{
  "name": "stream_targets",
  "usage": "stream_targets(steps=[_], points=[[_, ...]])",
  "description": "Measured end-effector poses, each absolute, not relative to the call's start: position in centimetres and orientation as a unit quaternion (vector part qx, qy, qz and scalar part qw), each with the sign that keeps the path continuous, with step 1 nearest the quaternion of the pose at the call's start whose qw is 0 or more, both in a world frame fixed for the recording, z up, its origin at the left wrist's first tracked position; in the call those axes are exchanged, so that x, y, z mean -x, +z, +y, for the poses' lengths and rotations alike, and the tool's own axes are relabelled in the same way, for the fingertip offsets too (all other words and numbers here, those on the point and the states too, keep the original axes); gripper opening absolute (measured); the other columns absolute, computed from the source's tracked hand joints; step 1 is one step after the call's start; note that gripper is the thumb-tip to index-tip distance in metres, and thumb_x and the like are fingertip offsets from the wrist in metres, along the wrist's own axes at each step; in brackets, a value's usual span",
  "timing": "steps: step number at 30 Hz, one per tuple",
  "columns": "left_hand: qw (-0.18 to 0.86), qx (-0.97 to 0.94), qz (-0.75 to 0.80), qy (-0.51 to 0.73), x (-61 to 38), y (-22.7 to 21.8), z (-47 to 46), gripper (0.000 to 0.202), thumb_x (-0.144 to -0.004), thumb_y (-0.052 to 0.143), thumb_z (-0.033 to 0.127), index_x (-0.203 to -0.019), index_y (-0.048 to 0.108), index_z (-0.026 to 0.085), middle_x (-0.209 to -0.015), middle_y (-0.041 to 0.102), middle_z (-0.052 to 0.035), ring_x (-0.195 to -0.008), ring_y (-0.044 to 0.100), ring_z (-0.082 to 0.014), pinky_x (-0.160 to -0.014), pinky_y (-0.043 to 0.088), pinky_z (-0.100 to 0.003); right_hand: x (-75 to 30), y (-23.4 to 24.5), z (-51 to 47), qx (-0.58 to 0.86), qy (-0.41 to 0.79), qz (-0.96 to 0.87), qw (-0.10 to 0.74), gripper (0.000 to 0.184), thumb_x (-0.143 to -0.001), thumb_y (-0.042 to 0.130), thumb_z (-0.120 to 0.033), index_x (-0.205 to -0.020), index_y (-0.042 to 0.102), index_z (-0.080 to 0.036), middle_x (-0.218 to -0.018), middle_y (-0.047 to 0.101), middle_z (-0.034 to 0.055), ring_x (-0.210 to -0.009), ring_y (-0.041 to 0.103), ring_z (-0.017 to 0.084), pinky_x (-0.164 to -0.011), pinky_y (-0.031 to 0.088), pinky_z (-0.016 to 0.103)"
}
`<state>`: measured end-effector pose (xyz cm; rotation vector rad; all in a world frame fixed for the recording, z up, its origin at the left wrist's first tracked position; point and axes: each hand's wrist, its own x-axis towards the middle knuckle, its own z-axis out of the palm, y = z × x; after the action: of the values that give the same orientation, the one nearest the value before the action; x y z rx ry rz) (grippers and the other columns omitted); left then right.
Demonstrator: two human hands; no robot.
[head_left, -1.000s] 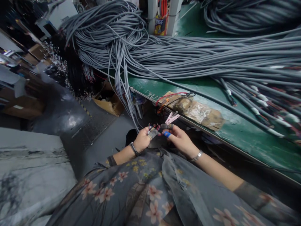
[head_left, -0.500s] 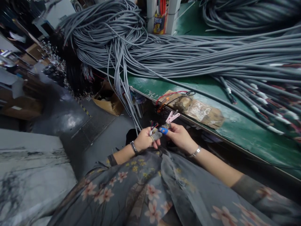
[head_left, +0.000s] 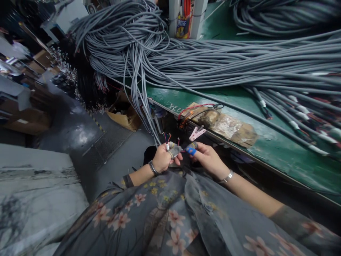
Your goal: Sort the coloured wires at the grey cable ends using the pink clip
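Observation:
My left hand (head_left: 163, 157) is closed around the end of a grey cable, with thin coloured wires (head_left: 167, 137) fanning up out of a white band above the fist. Grey wrapping covers its thumb. To the right, my right hand (head_left: 206, 156) pinches, with blue tape on its thumb and a wrapped forefinger. A thin reddish wire (head_left: 183, 151) runs from the left thumb to the right fingertips. Just beyond my right hand a pink clothespin (head_left: 197, 133) sits by the table edge; what it clips is unclear.
Long grey cables (head_left: 186, 67) lie in bundles across the green table (head_left: 165, 97), their stripped ends at the right. A taped cardboard piece (head_left: 229, 128) with red and black wires lies along the edge. Below stands an open cardboard box (head_left: 121, 119); a white surface (head_left: 39, 192) is at left.
My hands have moved apart, the right one away to the right, and a thin wire now shows between them. The whole view has shifted slightly.

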<state>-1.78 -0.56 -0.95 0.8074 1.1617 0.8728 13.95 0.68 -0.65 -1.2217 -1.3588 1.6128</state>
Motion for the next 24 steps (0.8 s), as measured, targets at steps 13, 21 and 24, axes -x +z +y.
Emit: stream_targets(steps=[13,21,24], points=[[0.652,-0.468,0.509,0.311,1.5,-0.8,-0.6,0.054,-0.068,0.064,0.066,-0.053,0.055,0.015,-0.040,0.053,-0.0008,-0.032,0.036,-0.0043,-0.038,0.022,-0.020,-13.6,-1.0,0.9,0.484,0.629,-0.486,0.366,0.051,-0.058,0.070,-0.066,-0.068,0.053,-0.020,-0.058,0.054,-0.0017,-0.051,0.043,0.010,-0.050,0.038,0.025],[0.634,-0.470,0.508,0.344,1.6,-1.4,-0.8,0.054,-0.069,0.062,0.067,-0.055,0.056,0.015,-0.041,0.053,-0.0008,-0.033,0.037,-0.0047,-0.038,0.024,-0.020,-13.4,-1.0,0.5,0.497,0.623,-0.451,0.402,0.050,-0.054,0.075,-0.064,-0.062,0.052,-0.020,-0.052,0.048,-0.0041,-0.047,0.038,0.008,-0.046,0.034,0.024],[0.632,-0.462,0.509,0.358,1.6,-1.6,-0.8,0.052,-0.069,0.063,0.066,-0.056,0.054,0.016,-0.041,0.053,-0.0002,-0.034,0.039,-0.0051,-0.038,0.024,-0.019,-13.4,-0.8,0.5,0.494,0.627,-0.440,0.412,0.048,-0.052,0.078,-0.061,-0.062,0.055,-0.019,-0.055,0.051,-0.0032,-0.049,0.040,0.009,-0.048,0.035,0.024]])
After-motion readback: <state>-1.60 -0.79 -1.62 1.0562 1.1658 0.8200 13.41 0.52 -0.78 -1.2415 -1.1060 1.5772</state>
